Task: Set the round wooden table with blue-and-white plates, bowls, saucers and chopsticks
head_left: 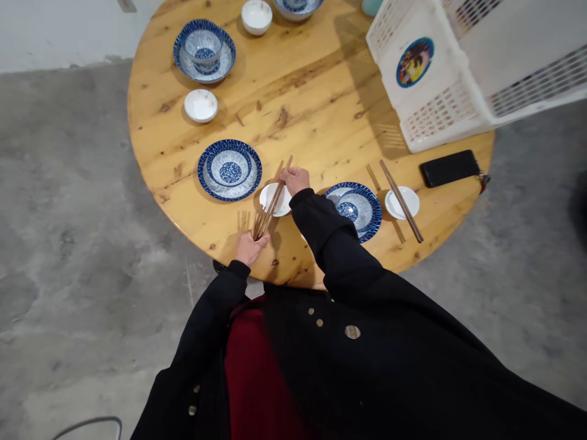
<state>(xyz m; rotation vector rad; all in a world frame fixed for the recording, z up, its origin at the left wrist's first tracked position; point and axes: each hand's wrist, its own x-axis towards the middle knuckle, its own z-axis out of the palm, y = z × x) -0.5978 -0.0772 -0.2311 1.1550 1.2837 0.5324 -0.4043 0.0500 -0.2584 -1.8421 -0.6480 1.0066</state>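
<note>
My left hand (251, 247) is closed around the lower ends of a bundle of brown chopsticks (258, 223) near the table's front edge. With its fingers pinched, my right hand (295, 179) grips the upper end of longer-showing chopsticks (277, 194), which slant across a small white dish (283, 206) and meet the bundle. How many it pinches I cannot tell. Left of the dish sits a blue-and-white bowl (229, 168) on a matching plate (207, 183). Another blue-patterned bowl (359, 209) on a plate (376, 214) is partly covered by my right sleeve.
A chopstick pair (398, 195) rests across another white dish (411, 203). Beyond it are a black phone (449, 168) and a white plastic basket (435, 110). Along the left side stand a stacked bowl (202, 52) and white bowls (200, 106). The round wooden table (302, 122) bears everything.
</note>
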